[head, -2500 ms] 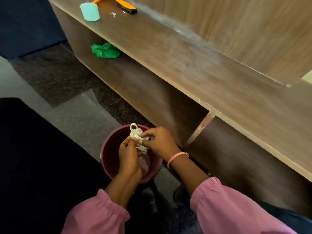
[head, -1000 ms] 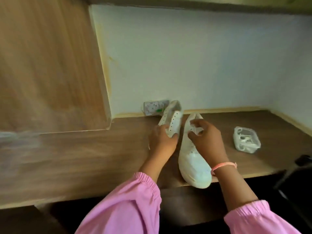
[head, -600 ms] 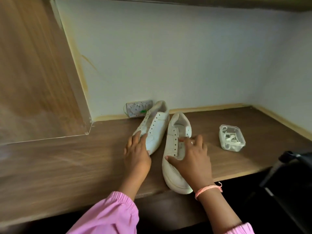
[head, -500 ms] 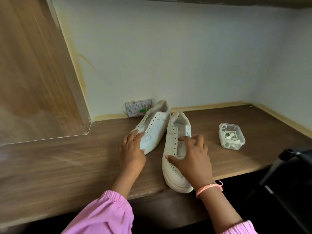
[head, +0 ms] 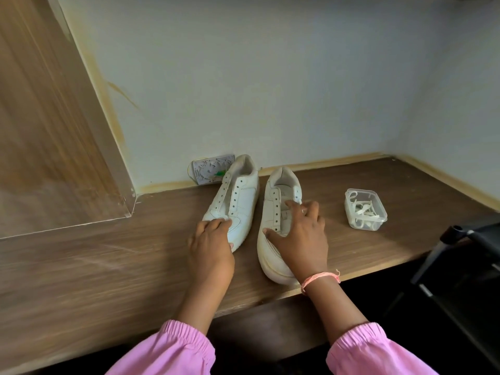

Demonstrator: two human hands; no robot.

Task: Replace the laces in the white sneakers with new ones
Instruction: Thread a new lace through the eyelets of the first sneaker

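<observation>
I am resting my left grip [head: 209, 246], released, on the left unlaced white leather sneaker [head: 238, 201] and my right grip [head: 300, 236], released, on its mate [head: 273, 212] on the brown wooden bench [head: 108, 266].

A wall socket plate [head: 212, 170] (green-marked) sits behind the wooden desk [head: 108, 255].

Both unlaced white sneakers on the bench [head: 108, 255], toes toward front edge. Left hand [head: 209, 246] rests on left sneaker [head: 238, 198] toe; right hand [head: 301, 236] spread over right sneaker [head: 273, 212] tongue. Clear tub of laces [head: 364, 209] sits toward the right edge.
</observation>
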